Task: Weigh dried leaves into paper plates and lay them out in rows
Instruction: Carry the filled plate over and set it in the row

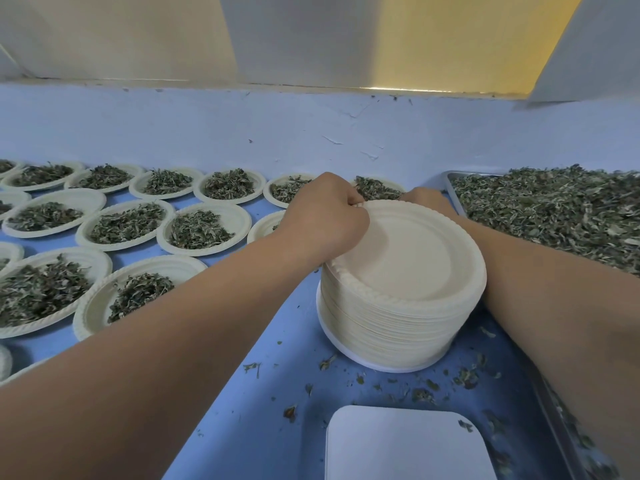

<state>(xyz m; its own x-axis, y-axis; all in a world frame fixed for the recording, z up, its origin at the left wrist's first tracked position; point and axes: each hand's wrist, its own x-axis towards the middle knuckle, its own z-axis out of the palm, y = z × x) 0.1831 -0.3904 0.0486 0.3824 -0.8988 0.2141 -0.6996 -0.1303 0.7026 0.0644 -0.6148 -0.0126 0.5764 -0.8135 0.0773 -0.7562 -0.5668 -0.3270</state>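
Pinching cream fluted plate stack (398, 317) rim: left hand (322, 216); right hand (429, 199) grip hidden.

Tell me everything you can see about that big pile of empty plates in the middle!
The pile of plates is a tall, neat stack of cream paper plates with ridged, wavy rims. The top one is empty and faces up. The pile stands upright on a white round base on the blue table, left of the metal tray of leaves. The left hand pinches the top rim at the far side. The right hand is at the far rim too, fingers hidden.
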